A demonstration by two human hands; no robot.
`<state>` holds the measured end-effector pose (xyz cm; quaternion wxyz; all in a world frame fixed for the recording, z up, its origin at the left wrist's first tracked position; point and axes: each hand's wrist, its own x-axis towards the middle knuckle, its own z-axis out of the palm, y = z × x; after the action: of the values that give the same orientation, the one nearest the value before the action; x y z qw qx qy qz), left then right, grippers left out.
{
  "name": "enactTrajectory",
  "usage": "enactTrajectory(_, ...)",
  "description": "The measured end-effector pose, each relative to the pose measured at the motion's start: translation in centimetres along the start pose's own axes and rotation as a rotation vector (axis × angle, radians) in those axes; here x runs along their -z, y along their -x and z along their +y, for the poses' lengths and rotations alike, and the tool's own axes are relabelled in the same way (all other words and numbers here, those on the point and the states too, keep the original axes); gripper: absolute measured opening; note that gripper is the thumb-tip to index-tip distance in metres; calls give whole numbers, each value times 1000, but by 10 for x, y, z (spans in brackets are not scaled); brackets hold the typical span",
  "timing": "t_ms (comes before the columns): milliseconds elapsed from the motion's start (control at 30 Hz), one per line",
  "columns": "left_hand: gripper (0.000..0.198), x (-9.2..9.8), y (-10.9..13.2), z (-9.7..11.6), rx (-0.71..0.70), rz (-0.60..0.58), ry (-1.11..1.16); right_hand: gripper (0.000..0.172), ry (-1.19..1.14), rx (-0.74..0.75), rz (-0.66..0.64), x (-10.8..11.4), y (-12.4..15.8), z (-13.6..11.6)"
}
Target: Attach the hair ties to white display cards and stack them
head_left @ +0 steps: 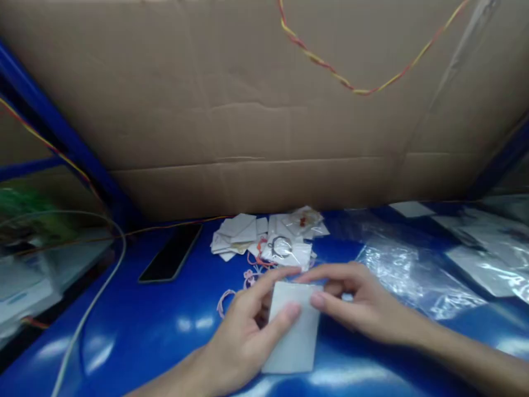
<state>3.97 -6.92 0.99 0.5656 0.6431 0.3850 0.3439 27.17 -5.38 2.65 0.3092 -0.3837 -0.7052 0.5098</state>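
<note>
A small white rectangular card (pixel 294 347), perhaps a paper packet, stands tilted toward me at the front middle. My left hand (pixel 243 339) grips its left side, thumb flat on the front face and fingers behind. At the top right corner, my right hand (pixel 363 303) pinches the card between thumb and index finger; both index fingertips meet near its upper edge. Just beyond lie a clear bag with a dark ring-shaped cord (pixel 281 246), an orange cord (pixel 259 253) and pink cords (pixel 225 302), partly hidden by my left hand.
White paper packets (pixel 237 234) lie piled at the back. A black phone (pixel 171 256) rests at left. Clear plastic bags (pixel 405 275) spread over the blue table (pixel 165 331) at right. A cardboard wall (pixel 256 110) closes off the back; a pale cable (pixel 97 300) arcs down at left.
</note>
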Motion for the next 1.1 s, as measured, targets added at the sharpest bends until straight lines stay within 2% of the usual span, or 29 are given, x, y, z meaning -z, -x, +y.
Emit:
enactTrajectory(67,49,0,0,-3,12,-7,30,37,31,26,80,2,0,2)
enactTrajectory(100,49,0,0,-3,17,-10,33,38,51,28,73,3,-1,3)
enactTrajectory(233,47,0,2,-4,-14,-21,-43,37,97,-18,-121,2,-1,4)
enactTrajectory(300,46,0,2,-4,-30,-31,-60,35,103,-2,-151,1,0,3)
enactTrajectory(367,46,1,1,-3,-29,-29,-37,34,92,39,-77,0,1,2)
enactTrajectory(467,46,0,-1,-2,18,-18,60,32,59,114,155,-1,0,1)
enactTrajectory(533,46,0,-1,-2,52,-19,133,41,37,138,295,-1,-2,1)
enactTrajectory(567,46,-1,-1,-2,59,-16,160,48,12,130,325,-2,-4,2)
enactTrajectory(633,48,-1,0,-3,49,2,180,53,-74,73,303,-3,-7,4)
enactTrajectory(733,49,-2,1,-4,38,-3,159,26,-149,-20,191,-4,-11,7)
enactTrajectory(833,42,-1,0,-2,29,4,109,28,-157,-48,198,-5,-10,7)
enactTrajectory(1100,27,4,-6,4,-93,237,-110,26,-227,-67,216,-3,-10,15)
